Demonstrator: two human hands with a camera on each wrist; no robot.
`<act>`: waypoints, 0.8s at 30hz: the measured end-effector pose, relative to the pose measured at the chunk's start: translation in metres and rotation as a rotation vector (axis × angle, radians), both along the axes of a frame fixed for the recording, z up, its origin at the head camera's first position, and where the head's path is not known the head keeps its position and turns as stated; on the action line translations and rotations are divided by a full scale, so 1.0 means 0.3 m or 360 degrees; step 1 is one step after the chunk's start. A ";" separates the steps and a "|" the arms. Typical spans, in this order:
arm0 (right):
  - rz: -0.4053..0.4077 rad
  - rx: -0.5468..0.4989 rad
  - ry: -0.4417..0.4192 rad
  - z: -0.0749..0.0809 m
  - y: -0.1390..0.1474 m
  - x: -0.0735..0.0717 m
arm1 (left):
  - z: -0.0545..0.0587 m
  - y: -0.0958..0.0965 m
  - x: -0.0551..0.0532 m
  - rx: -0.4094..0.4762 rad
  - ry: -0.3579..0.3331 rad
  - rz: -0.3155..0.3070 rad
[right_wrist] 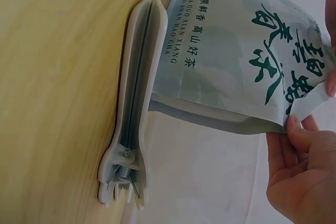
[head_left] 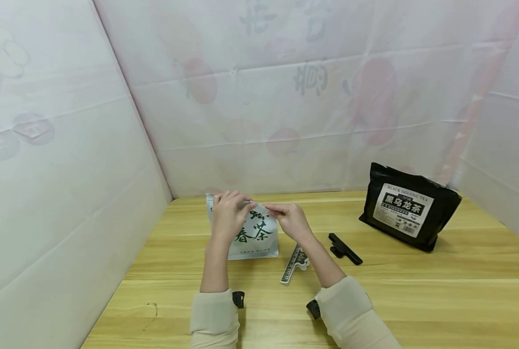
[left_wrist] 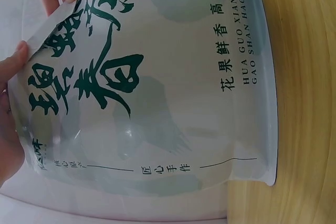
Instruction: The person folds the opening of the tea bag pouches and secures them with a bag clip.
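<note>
A pale tea bag (head_left: 259, 245) with green Chinese characters stands on the table, tilted slightly. Its top edge is partly folded over toward the front, which shows as a white strip in the right wrist view. My left hand (head_left: 228, 215) pinches the bag's top edge near its left half, fingers behind and thumb in front. At the top right corner, my right hand (head_left: 290, 220) pinches the fold between thumb and fingers. The white sealing clip (right_wrist: 139, 77), with a spring at one end, lies just right of the bag, below the right forearm.
On the wooden table (head_left: 163, 271), a black sealing clip (head_left: 345, 248) lies right of my right forearm. A black oolong tea bag (head_left: 433, 218) stands farther right. Printed pale curtains (head_left: 259, 111) rise behind the table and along its sides.
</note>
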State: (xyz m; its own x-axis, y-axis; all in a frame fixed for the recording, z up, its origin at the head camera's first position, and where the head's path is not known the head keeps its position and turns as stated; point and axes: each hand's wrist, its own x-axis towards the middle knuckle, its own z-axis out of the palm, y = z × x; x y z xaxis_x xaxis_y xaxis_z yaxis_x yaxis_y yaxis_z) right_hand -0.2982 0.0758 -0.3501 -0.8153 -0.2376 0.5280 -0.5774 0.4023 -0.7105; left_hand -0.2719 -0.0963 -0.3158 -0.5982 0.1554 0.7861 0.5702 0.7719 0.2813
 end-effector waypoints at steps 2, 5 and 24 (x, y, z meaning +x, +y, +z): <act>0.0003 -0.0003 -0.0006 0.000 0.000 -0.001 | 0.000 0.002 0.001 -0.0002 0.0006 0.0005; 0.0016 -0.0008 -0.0020 -0.001 0.000 -0.003 | 0.002 0.003 0.003 -0.0017 0.0006 0.0022; 0.0210 0.0104 -0.0186 0.034 0.019 0.011 | 0.007 0.003 0.004 -0.0049 -0.0043 0.0059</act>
